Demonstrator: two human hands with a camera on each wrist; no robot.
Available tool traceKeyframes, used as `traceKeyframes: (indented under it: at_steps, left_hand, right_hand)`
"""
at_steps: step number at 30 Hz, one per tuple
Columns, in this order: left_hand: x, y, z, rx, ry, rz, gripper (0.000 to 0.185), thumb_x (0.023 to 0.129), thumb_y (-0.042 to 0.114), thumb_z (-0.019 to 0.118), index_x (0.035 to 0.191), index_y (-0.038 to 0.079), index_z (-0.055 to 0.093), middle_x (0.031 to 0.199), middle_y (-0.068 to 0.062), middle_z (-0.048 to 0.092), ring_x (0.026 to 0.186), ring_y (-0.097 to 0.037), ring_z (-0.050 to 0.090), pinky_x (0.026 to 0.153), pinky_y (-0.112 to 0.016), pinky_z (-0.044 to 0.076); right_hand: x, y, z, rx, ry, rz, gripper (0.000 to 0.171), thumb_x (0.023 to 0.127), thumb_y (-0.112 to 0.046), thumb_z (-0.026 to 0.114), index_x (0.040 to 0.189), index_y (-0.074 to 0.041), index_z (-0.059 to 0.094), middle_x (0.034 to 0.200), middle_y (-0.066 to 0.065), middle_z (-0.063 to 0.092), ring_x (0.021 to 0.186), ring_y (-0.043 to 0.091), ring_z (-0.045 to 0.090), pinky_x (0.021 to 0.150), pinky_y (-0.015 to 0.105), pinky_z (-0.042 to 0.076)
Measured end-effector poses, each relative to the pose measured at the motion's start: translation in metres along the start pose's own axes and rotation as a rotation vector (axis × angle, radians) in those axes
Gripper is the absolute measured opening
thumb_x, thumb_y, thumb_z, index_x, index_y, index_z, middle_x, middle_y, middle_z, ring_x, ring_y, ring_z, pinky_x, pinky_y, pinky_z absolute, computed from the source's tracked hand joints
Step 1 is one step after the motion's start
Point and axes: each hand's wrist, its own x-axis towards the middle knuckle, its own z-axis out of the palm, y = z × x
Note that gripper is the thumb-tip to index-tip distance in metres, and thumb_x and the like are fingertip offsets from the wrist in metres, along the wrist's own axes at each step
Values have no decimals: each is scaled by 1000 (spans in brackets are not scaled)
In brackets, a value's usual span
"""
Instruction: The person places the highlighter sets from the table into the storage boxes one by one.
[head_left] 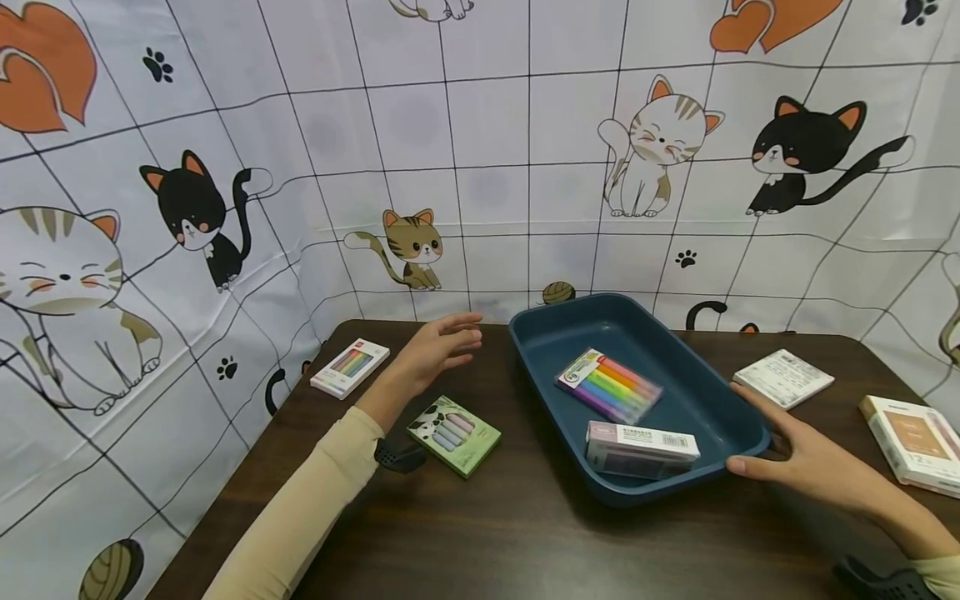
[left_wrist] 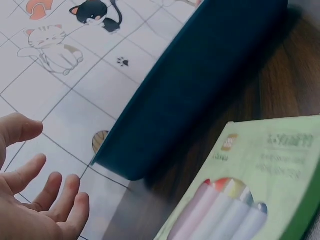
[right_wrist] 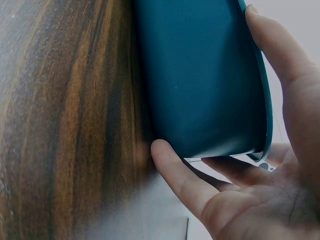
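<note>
A dark blue plastic tray (head_left: 536, 392) stands on the table, holding a pack of rainbow-coloured markers (head_left: 611, 387) and a pinkish box with a barcode (head_left: 642, 450). My right hand (head_left: 806, 462) grips the tray's near right corner; in the right wrist view its thumb lies at the rim and the other fingers (right_wrist: 182, 177) reach round the end wall. To the left of the tray, my left hand (head_left: 437, 350) hovers with fingers loosely spread and nothing in them. Below that hand lies a green box of pastel highlighters (head_left: 455, 435). The left wrist view shows this green box (left_wrist: 280, 155) close by.
A slim white box with coloured stripes (head_left: 350, 367) lies at the table's back left. Right of the tray are a white box with printed text (head_left: 783, 377) and a white and tan box (head_left: 915, 442). A cat-patterned cloth (head_left: 487, 167) hangs behind the dark wooden table (head_left: 525, 550).
</note>
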Motion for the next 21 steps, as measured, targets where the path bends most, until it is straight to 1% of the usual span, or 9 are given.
traceKeyframes:
  at_steps: [4, 9, 15, 21]
  left_hand:
    - [-1, 1, -4, 0, -8, 2, 44, 103, 17, 63, 146, 10, 54, 144, -13, 50, 132, -34, 50, 111, -55, 37]
    - [-3, 1, -8, -4, -15, -1, 44, 104, 17, 63, 146, 10, 53, 144, -14, 49, 134, -38, 47, 112, -56, 36]
    - [-6, 1, -12, 6, -8, -1, 45, 103, 19, 64, 146, 11, 54, 145, -14, 48, 134, -37, 47, 111, -55, 37]
    - [-10, -4, -18, 4, -1, -23, 50, 104, 17, 62, 150, 5, 48, 145, -16, 47, 137, -42, 42, 112, -57, 34]
  right_hand:
    - [0, 0, -2, -36, 13, 4, 96, 95, -20, 75, 165, -33, 10, 159, 26, 22, 127, 43, 42, 81, 20, 46]
    - [0, -1, -2, -10, 3, 5, 96, 95, -19, 74, 165, -32, 9, 159, 28, 19, 128, 48, 40, 81, 21, 48]
    - [0, -1, -2, 11, 1, 3, 96, 96, -18, 73, 165, -31, 8, 159, 29, 19, 128, 48, 42, 80, 22, 50]
    - [-1, -1, 0, 25, -3, -10, 95, 96, -16, 73, 166, -24, 9, 159, 29, 17, 127, 48, 42, 81, 22, 50]
